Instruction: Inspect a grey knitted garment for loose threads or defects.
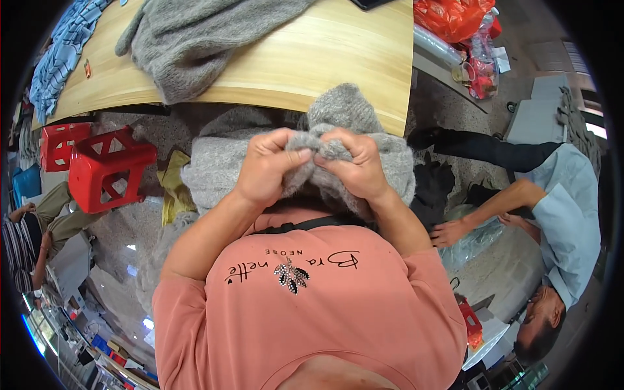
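A fuzzy grey knitted garment (211,159) lies bunched across my lap, and one fold of it rises against the table's front edge. My left hand (270,162) pinches a bit of its knit between thumb and fingers. Close beside it, almost touching, my right hand (354,162) grips another bit of the same knit the same way. The fabric between the two hands is gathered up; the fingertips are partly sunk in it.
Ahead stands a pale wooden table (312,58) carrying another grey knit piece (188,45). Red plastic stools (107,169) and a yellow cloth (174,188) are at the left. On the right, a person in a light blue shirt (569,201) bends over clear plastic (478,234).
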Demonstrator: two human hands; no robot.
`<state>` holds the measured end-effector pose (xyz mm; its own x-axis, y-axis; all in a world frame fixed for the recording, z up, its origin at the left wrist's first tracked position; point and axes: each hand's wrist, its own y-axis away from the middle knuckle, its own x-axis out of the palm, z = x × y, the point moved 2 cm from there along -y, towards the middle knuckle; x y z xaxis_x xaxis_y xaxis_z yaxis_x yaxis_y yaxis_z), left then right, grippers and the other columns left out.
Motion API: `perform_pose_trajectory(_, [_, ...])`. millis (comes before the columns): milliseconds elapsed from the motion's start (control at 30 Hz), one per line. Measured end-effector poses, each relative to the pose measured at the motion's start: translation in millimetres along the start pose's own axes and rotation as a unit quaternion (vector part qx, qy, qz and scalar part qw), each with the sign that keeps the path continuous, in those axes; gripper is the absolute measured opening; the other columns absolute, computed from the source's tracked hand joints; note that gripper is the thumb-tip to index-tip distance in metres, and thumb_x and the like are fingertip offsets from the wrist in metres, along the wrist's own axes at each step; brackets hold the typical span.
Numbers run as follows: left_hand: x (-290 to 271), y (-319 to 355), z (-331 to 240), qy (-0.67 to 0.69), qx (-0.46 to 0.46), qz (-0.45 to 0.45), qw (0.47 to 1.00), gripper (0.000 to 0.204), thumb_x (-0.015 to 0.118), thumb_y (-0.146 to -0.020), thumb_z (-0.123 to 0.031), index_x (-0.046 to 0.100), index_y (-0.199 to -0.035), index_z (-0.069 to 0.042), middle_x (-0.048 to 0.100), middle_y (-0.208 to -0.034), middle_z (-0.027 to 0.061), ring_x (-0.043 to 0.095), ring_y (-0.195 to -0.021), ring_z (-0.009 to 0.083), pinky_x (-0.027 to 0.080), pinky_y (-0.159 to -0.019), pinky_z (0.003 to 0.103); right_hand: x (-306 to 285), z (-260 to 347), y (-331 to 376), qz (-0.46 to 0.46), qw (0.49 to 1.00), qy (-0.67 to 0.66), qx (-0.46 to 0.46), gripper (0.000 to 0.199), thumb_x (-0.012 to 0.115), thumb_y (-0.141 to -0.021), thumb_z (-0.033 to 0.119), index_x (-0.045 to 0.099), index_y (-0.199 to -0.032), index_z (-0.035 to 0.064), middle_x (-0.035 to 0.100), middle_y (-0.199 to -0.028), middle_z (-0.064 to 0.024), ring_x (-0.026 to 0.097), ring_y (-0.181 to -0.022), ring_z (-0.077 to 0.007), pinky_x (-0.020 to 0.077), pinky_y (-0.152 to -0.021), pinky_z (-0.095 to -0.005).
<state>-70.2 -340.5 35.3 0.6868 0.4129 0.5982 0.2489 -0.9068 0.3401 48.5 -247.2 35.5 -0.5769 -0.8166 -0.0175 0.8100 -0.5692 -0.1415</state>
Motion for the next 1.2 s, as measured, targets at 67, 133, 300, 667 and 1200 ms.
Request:
perform_pose_trajectory(67, [-6,-10,-3,0.022,0.01,0.001,1.0,0.011,0.055,-0.075,0.001,0.06,-0.085,0.002,0.063,-0.079,0.0084,0.059,-0.068,0.0115,0.048,-0.064,0.023,0,2,-1,0.012,1.0,0.003,0.017,0.02,0.064,-0.071,0.004,0.057,-0.089,0.0016,0.059,-0.082,-0.0036,0.053,-0.072,-0.0098,0.0422,-0.066,-0.0235])
perform_pose_trajectory(133, [-11,-19,-20,0.042,0.021,-0.116,0.992,0.011,0.055,-0.077,-0.003,0.059,-0.085,0.003,0.063,-0.081,0.0103,0.06,-0.068,0.0165,0.049,-0.064,0.028,-12,12,0,-0.023,0.969,0.243,-0.038,0.026,0.064,-0.068,0.004,0.056,-0.093,0.0013,0.056,-0.085,-0.0052,0.053,-0.079,-0.0119,0.0419,-0.07,-0.0244])
perform_pose_trajectory(300, [-70,-29,-97,0.138,0.088,-0.14,0.976,0.017,0.053,-0.079,-0.006,0.056,-0.092,0.004,0.062,-0.088,0.0146,0.061,-0.08,0.0264,0.05,-0.077,0.037,-74,4,42,0.111,0.971,0.17,0.129,0.028,0.062,-0.067,0.003,0.056,-0.095,0.0006,0.054,-0.086,-0.0058,0.052,-0.078,-0.0136,0.0413,-0.068,-0.0258])
perform_pose_trajectory(667, [-77,-24,-130,0.121,0.242,-0.268,0.925,0.026,0.054,-0.079,-0.003,0.052,-0.103,0.006,0.059,-0.098,0.0155,0.058,-0.091,0.0286,0.047,-0.083,0.041,-105,39,59,-0.386,0.839,0.383,0.004,0.014,0.054,-0.073,-0.003,0.053,-0.086,-0.0014,0.054,-0.078,-0.0071,0.053,-0.068,-0.014,0.0434,-0.064,-0.0248])
perform_pose_trajectory(1200, [-6,6,0,-0.024,-0.018,-0.017,0.999,0.004,0.058,-0.078,-0.001,0.061,-0.08,-0.001,0.055,-0.067,-0.0024,0.044,-0.055,0.0014,0.034,-0.046,0.017,21,19,10,-0.049,0.839,0.367,-0.398,0.023,0.062,-0.06,-0.004,0.054,-0.081,-0.0006,0.054,-0.071,-0.0091,0.047,-0.048,-0.0165,0.0332,-0.039,-0.0263])
